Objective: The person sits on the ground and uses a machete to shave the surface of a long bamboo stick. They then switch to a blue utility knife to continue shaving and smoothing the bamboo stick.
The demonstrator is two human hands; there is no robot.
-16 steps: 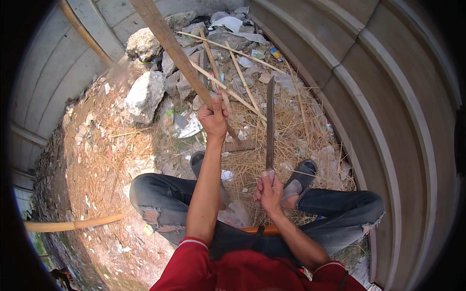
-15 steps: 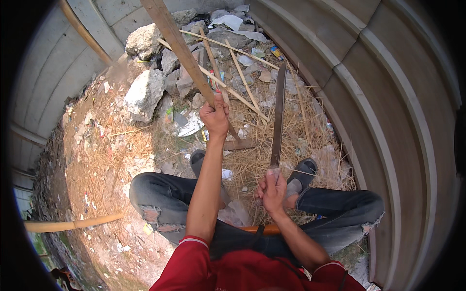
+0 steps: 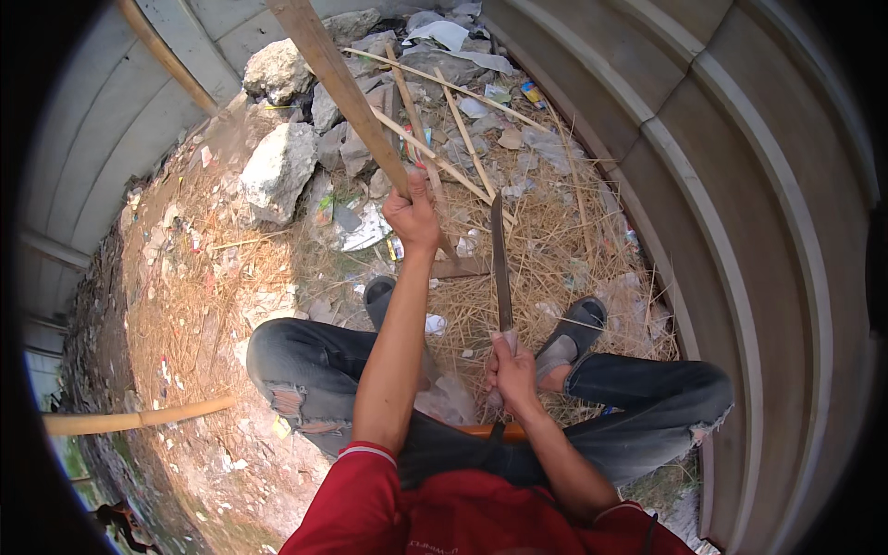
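Note:
My left hand (image 3: 413, 217) is wrapped around a long brown wooden pole (image 3: 347, 88), which slants from the upper edge down past my fist. The pole's lower end comes down near a flat wooden block (image 3: 462, 267) on the ground between my feet; whether they touch is hard to tell. In my right hand (image 3: 514, 370) is the pale, wrapped-looking handle of a machete (image 3: 501, 268). Its long dark blade points forward, away from me, to the right of the pole and apart from it.
Thin split sticks (image 3: 467, 139) lie ahead over straw and litter. Pale rocks (image 3: 280, 171) are piled at the far left, and a ribbed metal wall (image 3: 666, 185) curves along the right. A bamboo pole (image 3: 143, 421) juts in at left. I sit over an orange edge (image 3: 481, 430).
The machete has tipped and swung slightly left, its tip now lower in view and closer to the pole. My right hand has shifted slightly left; my left hand keeps its hold.

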